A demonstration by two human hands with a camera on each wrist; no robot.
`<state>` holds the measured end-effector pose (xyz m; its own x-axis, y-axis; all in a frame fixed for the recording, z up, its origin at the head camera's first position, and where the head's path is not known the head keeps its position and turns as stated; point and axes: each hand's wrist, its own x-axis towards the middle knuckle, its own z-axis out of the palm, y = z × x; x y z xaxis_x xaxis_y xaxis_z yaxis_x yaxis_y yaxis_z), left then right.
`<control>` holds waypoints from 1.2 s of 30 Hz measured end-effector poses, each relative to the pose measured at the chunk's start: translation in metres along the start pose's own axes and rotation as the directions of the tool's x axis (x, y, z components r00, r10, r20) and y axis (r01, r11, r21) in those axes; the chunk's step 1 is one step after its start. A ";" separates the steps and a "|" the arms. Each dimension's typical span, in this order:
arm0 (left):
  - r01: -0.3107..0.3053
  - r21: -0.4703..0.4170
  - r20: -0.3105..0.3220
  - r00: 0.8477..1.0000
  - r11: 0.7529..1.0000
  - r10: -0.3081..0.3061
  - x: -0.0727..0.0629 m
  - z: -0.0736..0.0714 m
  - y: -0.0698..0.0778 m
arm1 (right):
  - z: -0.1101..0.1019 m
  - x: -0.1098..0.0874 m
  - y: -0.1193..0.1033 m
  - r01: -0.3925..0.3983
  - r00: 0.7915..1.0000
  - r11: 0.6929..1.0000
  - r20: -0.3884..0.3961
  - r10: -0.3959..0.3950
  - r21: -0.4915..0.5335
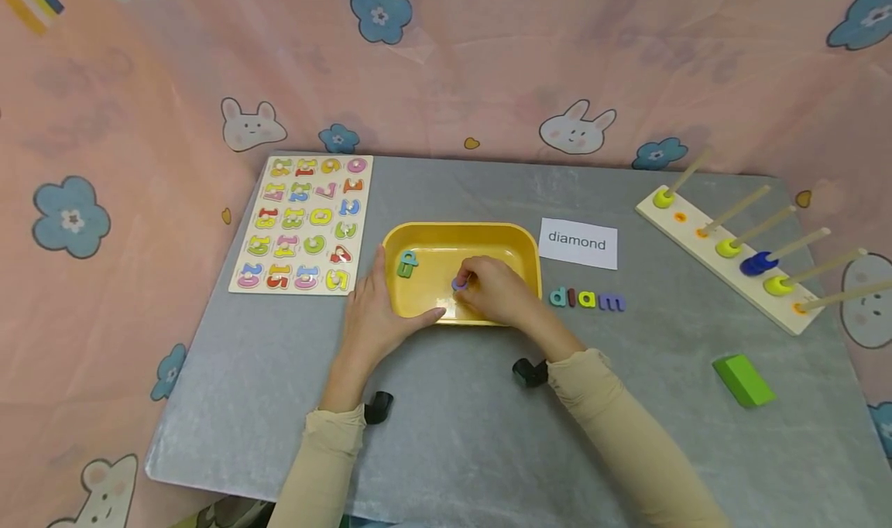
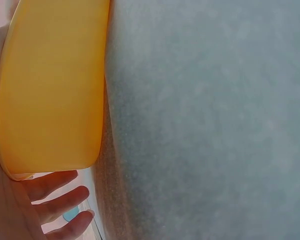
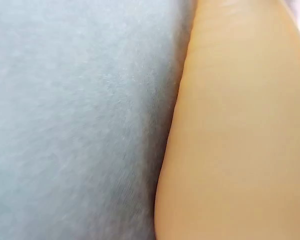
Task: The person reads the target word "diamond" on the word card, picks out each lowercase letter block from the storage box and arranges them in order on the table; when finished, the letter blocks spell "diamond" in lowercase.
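Purple letter piece (image 1: 458,284) is sitting at the fingertips of the right hand (image 1: 495,289), inside the yellow tray (image 1: 456,245), toward its near wall and about midway along its length. From where I'm standing, thumb and finger are pinching it; whether it is touching the tray floor I can't tell. The left hand (image 1: 376,311) is spreading around the tray's near left corner, thumb stretching along the near rim, and it seems to be steadying the tray rather than clutching it.

I'd judge the step in hand is picking this piece out. Just right of the tray, a letter row (image 1: 588,299) is reading d, i, a, m, and a card (image 1: 578,243) behind it is showing "diamond", so the next move is probably calling for a lift over the tray's right rim toward the row's far right end. Two other letters (image 1: 405,269) are lying at the tray's left end.

Fingers are covering most of the held piece, so I'm not making out which way it is pointing; its visible edge is looking rounded, giving no clear long axis
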<state>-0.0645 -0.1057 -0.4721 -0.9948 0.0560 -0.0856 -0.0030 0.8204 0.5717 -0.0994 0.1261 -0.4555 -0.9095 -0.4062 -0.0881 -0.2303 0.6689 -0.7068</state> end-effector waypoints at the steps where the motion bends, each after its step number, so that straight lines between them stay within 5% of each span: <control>1: -0.001 0.001 -0.001 1.000 1.000 0.001 0.000 0.000 0.000 | -0.002 -0.003 0.001 0.011 1.000 1.000 -0.019 -0.010 0.028; 5: -0.002 0.005 -0.003 1.000 1.000 0.002 0.000 0.000 0.001 | -0.009 -0.015 0.005 0.065 0.992 0.986 -0.114 -0.048 0.151; 14: 0.002 0.008 0.002 1.000 1.000 -0.002 0.000 -0.001 0.001 | -0.032 -0.044 0.013 0.056 0.971 0.951 -0.237 0.018 0.305; 20: -0.004 0.001 -0.002 1.000 1.000 0.004 0.001 0.000 0.000 | -0.045 -0.069 0.029 0.087 0.934 0.937 -0.356 0.041 0.337; 25: -0.004 -0.001 -0.003 1.000 1.000 0.004 0.001 0.001 0.000 | -0.056 -0.090 0.051 0.091 0.888 0.946 -0.456 0.064 0.310; 36: 0.000 -0.011 0.002 1.000 1.000 0.000 0.001 0.002 -0.002 | -0.094 -0.133 0.104 -0.141 0.821 0.981 -0.537 0.192 0.136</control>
<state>-0.0648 -0.1060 -0.4748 -0.9946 0.0567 -0.0872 -0.0045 0.8140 0.5809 -0.0347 0.3081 -0.4517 -0.9770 0.1298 0.1690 -0.0508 0.6284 -0.7762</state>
